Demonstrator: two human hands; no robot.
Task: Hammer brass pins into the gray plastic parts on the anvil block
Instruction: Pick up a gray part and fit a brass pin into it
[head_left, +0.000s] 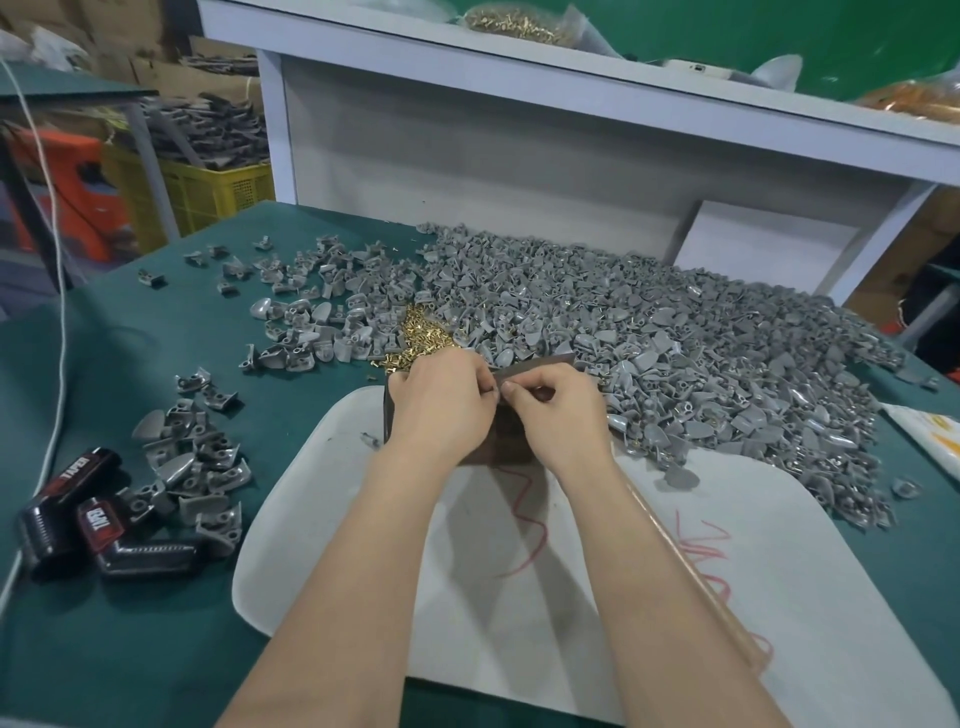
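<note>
**Gray plastic, brass and one dark block: bench stock as I read it from the remote feed**

1. Gray plastic parts (675, 353): I count one large heap across the far and right side of the green table (156, 649). Looser scatter lies to the left, and a smaller cluster (197, 467) sits near the left edge.
2. Brass pins (421, 338): a small gold pile lies between the scatter and the big heap, just beyond the left hand.
3. Anvil block (540, 362): dark brown, standing at the far end of the white board (519, 597). It is mostly covered by both hands, so I see only its top edge and left side.
4. Left hand (441, 410): the fingers are curled and the fingertips are drawn in over the block, meeting those of the other hand.
5. Right hand (561, 415): it is also curled, with thumb and forefinger pressed together in a pinch. I cannot tell what sits between the fingertips of either hand; it is too small and hidden.
6. White board: it carries red scribbled lines (524, 525).
7. Black cases (78, 509): marked "TAPER", they lie at the left with a white cable (57, 332) running past.
8. Background: I note a white shelf (571, 78) holding a clear bag of brass pieces (514, 23), and a yellow crate (208, 192) filled with gray pieces.
</note>
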